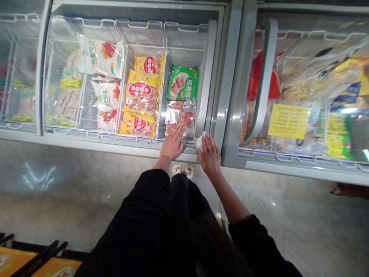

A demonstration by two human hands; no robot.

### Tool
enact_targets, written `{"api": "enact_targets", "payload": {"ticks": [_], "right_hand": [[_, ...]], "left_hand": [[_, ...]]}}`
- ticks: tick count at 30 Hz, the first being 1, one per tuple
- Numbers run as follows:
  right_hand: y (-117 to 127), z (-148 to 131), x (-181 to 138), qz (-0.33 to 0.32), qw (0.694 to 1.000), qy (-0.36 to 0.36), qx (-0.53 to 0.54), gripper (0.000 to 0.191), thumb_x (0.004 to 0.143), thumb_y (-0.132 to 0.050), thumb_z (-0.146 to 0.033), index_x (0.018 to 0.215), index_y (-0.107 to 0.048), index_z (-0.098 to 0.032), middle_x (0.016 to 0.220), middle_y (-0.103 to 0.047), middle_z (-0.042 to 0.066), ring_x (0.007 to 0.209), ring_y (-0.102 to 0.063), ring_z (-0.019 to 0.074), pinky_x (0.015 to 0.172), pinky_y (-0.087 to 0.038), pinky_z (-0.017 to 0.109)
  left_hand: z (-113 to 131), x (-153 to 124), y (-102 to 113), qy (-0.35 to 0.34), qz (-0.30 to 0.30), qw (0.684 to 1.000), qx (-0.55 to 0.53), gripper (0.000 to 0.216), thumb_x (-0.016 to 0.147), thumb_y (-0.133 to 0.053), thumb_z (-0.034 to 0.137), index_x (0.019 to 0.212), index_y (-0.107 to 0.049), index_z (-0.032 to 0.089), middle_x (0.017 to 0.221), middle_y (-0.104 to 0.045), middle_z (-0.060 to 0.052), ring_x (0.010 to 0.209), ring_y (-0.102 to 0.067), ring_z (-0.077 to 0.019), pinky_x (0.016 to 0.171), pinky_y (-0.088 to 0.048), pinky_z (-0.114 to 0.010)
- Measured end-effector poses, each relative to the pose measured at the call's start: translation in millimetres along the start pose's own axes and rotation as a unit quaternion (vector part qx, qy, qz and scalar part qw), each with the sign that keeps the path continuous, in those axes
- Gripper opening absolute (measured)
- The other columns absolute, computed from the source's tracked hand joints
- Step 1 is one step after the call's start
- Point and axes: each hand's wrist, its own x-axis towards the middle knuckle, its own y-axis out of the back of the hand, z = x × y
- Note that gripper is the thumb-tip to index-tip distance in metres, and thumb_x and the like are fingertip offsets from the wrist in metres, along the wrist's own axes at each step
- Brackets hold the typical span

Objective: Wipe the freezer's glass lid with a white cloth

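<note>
Crumpled white tissue (198, 143): held beneath the right hand (210, 153), fingers together, near the lid handle (208, 77) at the chest freezer (115, 147)'s front edge, presumably for even pressure. Left hand (172, 143): laid flat, nothing visibly held (apparently for support).

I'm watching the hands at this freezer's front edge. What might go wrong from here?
The crumpled white wipe lies only partly under the right hand, so it might slip free or bunch up.

That hand is also close to the lower end of the grey handle; knuckles might knock against it.

The left hand lies flat at the front edge, seemingly on the glass, and could smudge it.
</note>
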Motion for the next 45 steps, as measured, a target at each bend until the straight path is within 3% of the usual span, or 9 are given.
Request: {"api": "enact_targets", "payload": {"ticks": [7, 14, 20, 23, 28, 31, 36, 40, 45], "right_hand": [[12.7, 10.9, -16.9, -0.017, 1.0, 0.016, 0.018, 0.049, 0.112, -0.047, -0.03, 0.157, -0.063, -0.022, 0.164, -0.06, 0.011, 0.161, -0.046, 0.032, 0.132, -0.041, 0.057], [-18.5, 6.7, 39.9, 0.055, 0.998, -0.038, 0.002, 0.057, 0.105, -0.043, -0.015, 0.161, -0.057, -0.011, 0.17, -0.051, 0.018, 0.164, -0.041, 0.0319, 0.135, -0.033, 0.061], [-29.7, 5.9, 2.7, 0.03, 0.999, 0.022, -0.023, 0.058, 0.106, -0.04, -0.009, 0.161, -0.057, -0.013, 0.168, -0.054, 0.015, 0.16, -0.047, 0.0277, 0.135, -0.035, 0.054], [-24.2, 7.3, 5.6, 0.015, 0.999, 0.018, -0.036, 0.059, 0.104, -0.038, -0.005, 0.16, -0.058, -0.011, 0.168, -0.055, 0.016, 0.16, -0.048, 0.0267, 0.134, -0.035, 0.052], [-9.6, 4.9, 39.5, 0.011, 0.999, 0.012, -0.047, 0.06, 0.105, -0.038, -0.007, 0.164, -0.051, -0.006, 0.173, -0.046, 0.019, 0.165, -0.039, 0.0286, 0.135, -0.031, 0.054], [-4.9, 9.5, 26.5, 0.001, 0.998, 0.027, -0.052, 0.059, 0.105, -0.042, -0.008, 0.162, -0.054, -0.007, 0.171, -0.049, 0.018, 0.163, -0.042, 0.0278, 0.134, -0.034, 0.051], [0.1, 31.1, -2.8, 0.008, 0.998, 0.05, -0.042, 0.056, 0.111, -0.049, -0.028, 0.165, -0.052, -0.014, 0.172, -0.05, 0.013, 0.164, -0.041, 0.0276, 0.133, -0.038, 0.05], [3.9, 40.7, 41.3, 0.046, 0.999, -0.023, -0.014, 0.064, 0.11, -0.049, -0.03, 0.17, -0.041, -0.01, 0.178, -0.039, 0.018, 0.167, -0.034, 0.0286, 0.134, -0.037, 0.053], [3.4, 36.2, 85.1, 0.035, 0.999, 0.029, 0.02, 0.062, 0.102, -0.043, -0.006, 0.163, -0.054, -0.014, 0.178, -0.041, 0.012, 0.168, -0.031, 0.0283, 0.136, -0.033, 0.054]], "left_hand": [[0.0, -0.1, -0.3, 0.005, 0.0, 1.0, 0.003, 0.068, 0.099, -0.05, 0.014, 0.167, -0.046, 0.01, 0.176, -0.043, -0.015, 0.166, -0.037, -0.0279, 0.138, -0.032, -0.048], [-2.5, 0.5, -3.5, -0.007, 0.009, 1.0, 0.015, 0.066, 0.099, -0.05, 0.014, 0.164, -0.048, 0.007, 0.175, -0.044, -0.017, 0.166, -0.038, -0.0285, 0.137, -0.032, -0.047], [-3.3, 0.4, -2.9, -0.002, 0.011, 1.0, 0.016, 0.068, 0.098, -0.053, 0.013, 0.165, -0.048, 0.011, 0.176, -0.044, -0.015, 0.166, -0.037, -0.0282, 0.138, -0.03, -0.05], [-0.7, 0.1, -1.4, 0.006, 0.005, 1.0, 0.02, 0.07, 0.096, -0.055, 0.011, 0.166, -0.047, 0.011, 0.176, -0.044, -0.016, 0.166, -0.038, -0.0284, 0.139, -0.028, -0.051], [25.3, 15.7, -5.6, 0.062, 0.055, 0.997, 0.011, 0.066, 0.099, -0.05, 0.008, 0.165, -0.048, 0.011, 0.171, -0.051, -0.016, 0.162, -0.045, -0.0278, 0.136, -0.035, -0.05], [46.8, 31.4, -14.6, 0.082, 0.107, 0.991, -0.01, 0.065, 0.102, -0.047, 0.01, 0.168, -0.045, 0.014, 0.173, -0.049, -0.013, 0.165, -0.039, -0.0265, 0.136, -0.036, -0.049], [60.8, 37.0, -32.2, 0.114, 0.101, 0.988, -0.01, 0.061, 0.105, -0.045, 0.01, 0.166, -0.046, 0.01, 0.173, -0.049, -0.015, 0.165, -0.039, -0.0273, 0.135, -0.037, -0.047], [60.1, 32.5, -38.2, 0.117, 0.104, 0.988, 0.009, 0.059, 0.106, -0.048, 0.014, 0.164, -0.048, 0.005, 0.173, -0.047, -0.018, 0.164, -0.042, -0.029, 0.136, -0.037, -0.046], [60.5, 33.7, -35.7, 0.12, 0.084, 0.989, 0.022, 0.059, 0.106, -0.047, 0.015, 0.164, -0.048, 0.005, 0.174, -0.045, -0.019, 0.165, -0.04, -0.0294, 0.135, -0.037, -0.046]]}}
